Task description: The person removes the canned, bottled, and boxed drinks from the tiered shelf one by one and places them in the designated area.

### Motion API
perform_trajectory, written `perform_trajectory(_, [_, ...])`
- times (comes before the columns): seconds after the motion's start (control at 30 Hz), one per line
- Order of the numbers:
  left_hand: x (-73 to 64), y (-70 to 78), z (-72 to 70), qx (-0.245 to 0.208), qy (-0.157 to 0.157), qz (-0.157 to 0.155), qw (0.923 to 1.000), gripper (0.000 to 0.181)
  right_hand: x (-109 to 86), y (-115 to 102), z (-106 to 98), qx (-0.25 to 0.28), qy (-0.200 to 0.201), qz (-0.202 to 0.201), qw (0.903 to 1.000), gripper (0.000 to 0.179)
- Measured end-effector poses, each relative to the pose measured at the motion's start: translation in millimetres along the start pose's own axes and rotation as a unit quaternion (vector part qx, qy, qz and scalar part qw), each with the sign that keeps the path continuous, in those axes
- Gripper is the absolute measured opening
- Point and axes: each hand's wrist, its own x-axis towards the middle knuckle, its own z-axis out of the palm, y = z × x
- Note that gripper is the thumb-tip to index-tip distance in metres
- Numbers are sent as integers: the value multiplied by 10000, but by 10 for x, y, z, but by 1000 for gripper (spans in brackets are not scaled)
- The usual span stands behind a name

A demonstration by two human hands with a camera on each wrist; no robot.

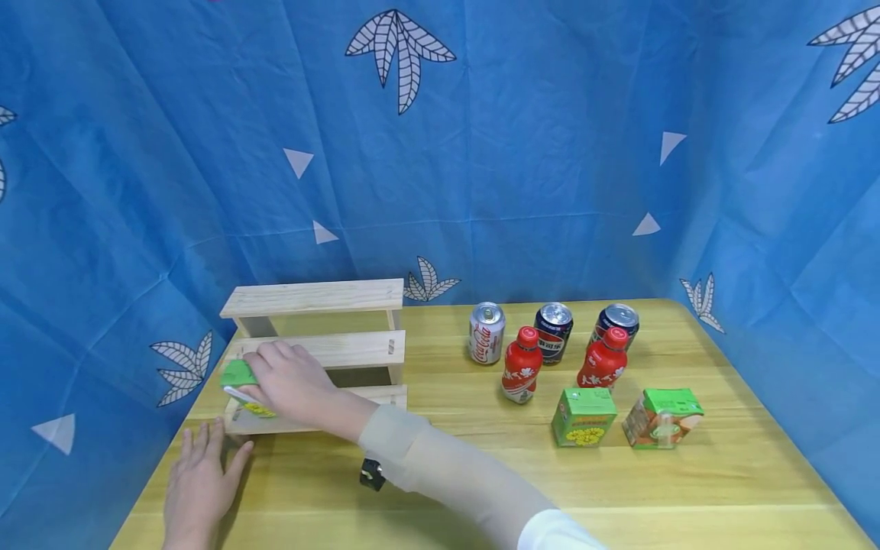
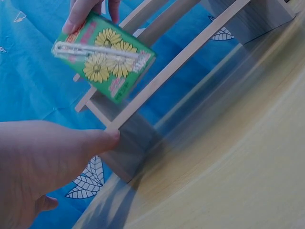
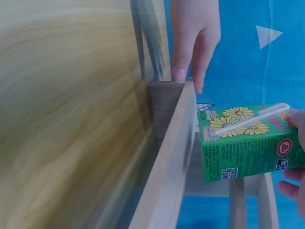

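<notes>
My right hand point(image 1: 296, 382) grips a green drink carton point(image 1: 238, 373) with yellow flowers by its upper end, over the left end of the lowest board of a three-step wooden rack point(image 1: 312, 298). A wrapped straw point(image 3: 250, 121) runs across the carton's flowered face in the right wrist view. The carton is tilted and its lower end hangs close over the board. My left hand point(image 1: 199, 483) lies at the rack's front left corner with its fingers extended. In the left wrist view its fingertip touches the end of the lowest board point(image 2: 157, 85).
On the right of the table stand a silver Coca-Cola can point(image 1: 486, 334), two dark cans point(image 1: 553, 334), two red bottles point(image 1: 522, 367), another green flowered carton point(image 1: 583, 418) and a green-brown carton point(image 1: 662, 420). A small black object point(image 1: 372, 475) lies under my right forearm. Blue cloth point(image 1: 536, 153) hangs behind.
</notes>
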Motion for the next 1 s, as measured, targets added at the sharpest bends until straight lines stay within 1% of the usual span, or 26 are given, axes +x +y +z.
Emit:
perform_trajectory(0.2, [9,-11,8,2,-65,-40,10000,84,-79,62,-76,-33,173,-71,9998,53])
perform_trajectory(0.4, [10,-16,12,-16,-169,-150,9997,85,-163,122,-205,164,206,-126,9996,52])
perform_trajectory(0.53, [17,-18,9,-33,-217,-177,9996,85,-228,166,-267,150,445,-205,9987,50])
perform_trajectory(0.67, [22,-15,7,-54,-193,-157,9997,84,-307,210,-322,167,647,-228,9975,49])
perform_trajectory(1.0, [9,5,-6,-128,-130,-113,9998,83,-571,315,-444,479,771,-170,9957,48])
